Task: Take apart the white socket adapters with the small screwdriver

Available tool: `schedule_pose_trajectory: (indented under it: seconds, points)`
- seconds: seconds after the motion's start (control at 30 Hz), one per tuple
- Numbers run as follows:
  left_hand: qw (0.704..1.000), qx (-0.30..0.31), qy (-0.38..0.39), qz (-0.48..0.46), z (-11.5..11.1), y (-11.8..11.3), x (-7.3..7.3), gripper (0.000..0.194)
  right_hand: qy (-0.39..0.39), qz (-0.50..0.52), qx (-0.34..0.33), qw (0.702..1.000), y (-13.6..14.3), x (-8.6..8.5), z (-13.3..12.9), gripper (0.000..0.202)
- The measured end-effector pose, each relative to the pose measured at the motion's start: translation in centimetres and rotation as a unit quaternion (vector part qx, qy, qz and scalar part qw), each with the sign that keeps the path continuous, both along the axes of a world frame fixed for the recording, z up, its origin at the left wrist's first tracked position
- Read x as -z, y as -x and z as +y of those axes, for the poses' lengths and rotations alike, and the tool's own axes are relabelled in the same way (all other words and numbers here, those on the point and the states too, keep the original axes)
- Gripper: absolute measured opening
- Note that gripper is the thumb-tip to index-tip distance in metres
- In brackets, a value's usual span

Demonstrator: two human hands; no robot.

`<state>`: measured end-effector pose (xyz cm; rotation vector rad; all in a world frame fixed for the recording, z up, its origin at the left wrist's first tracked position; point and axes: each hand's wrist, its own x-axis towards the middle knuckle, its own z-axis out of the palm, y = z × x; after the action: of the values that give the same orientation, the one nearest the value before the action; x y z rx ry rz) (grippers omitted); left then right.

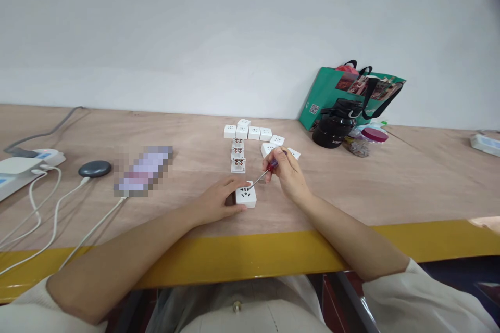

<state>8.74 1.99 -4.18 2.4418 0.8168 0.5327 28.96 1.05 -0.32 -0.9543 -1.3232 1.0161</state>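
A white socket (246,199) lies face up on the table near its front edge. My left hand (219,199) grips it from the left, thumb along the near side and fingers at the far side. In my right hand (287,169) is a screwdriver (270,167) with a red and purple handle, slanting down to the left. Its thin shaft reaches the socket's face close to the slots; whether the tip sits in a screw I cannot tell. Beyond my hands stands a short column of opened socket inserts (238,162) with copper-coloured contacts.
Several white sockets (254,132) sit behind, some partly behind my right hand. A black flask (335,124), a green bag (324,86) and a red-lidded jar (374,136) stand at back right. Left are a phone (144,170), a dark round device (95,168) and a cabled power strip (23,174).
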Motion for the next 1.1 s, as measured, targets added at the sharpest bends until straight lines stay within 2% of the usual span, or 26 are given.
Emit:
schedule_pose_trajectory:
  seconds: [0.17,0.4,0.6,0.83,1.0,1.1]
  points:
    - [1.000,-0.007,-0.002,0.004,0.0,0.0,0.1,0.055,-0.008,-0.027,-0.011,1.000,0.3,0.0,-0.3,0.038]
    - [1.000,-0.003,-0.004,0.005,0.0,0.0,0.0,0.054,-0.076,-0.085,-0.006,0.993,0.1,0.0,-0.5,0.035]
    - [1.000,0.002,-0.023,0.002,0.0,0.1,0.3,0.050,-0.143,-0.192,-0.076,0.968,0.7,-0.8,-0.6,0.030]
    - [0.999,0.018,-0.050,-0.004,0.2,0.2,0.7,0.048,-0.238,-0.241,-0.054,0.939,1.5,-1.0,-0.8,0.027]
    - [0.998,0.017,-0.062,-0.008,0.2,0.1,0.6,0.047,-0.253,-0.237,-0.113,0.931,1.2,-1.5,-0.9,0.036]
    - [0.999,0.013,-0.048,0.006,0.1,0.0,0.4,0.054,-0.253,-0.268,-0.107,0.924,1.2,-1.9,-1.0,0.036]
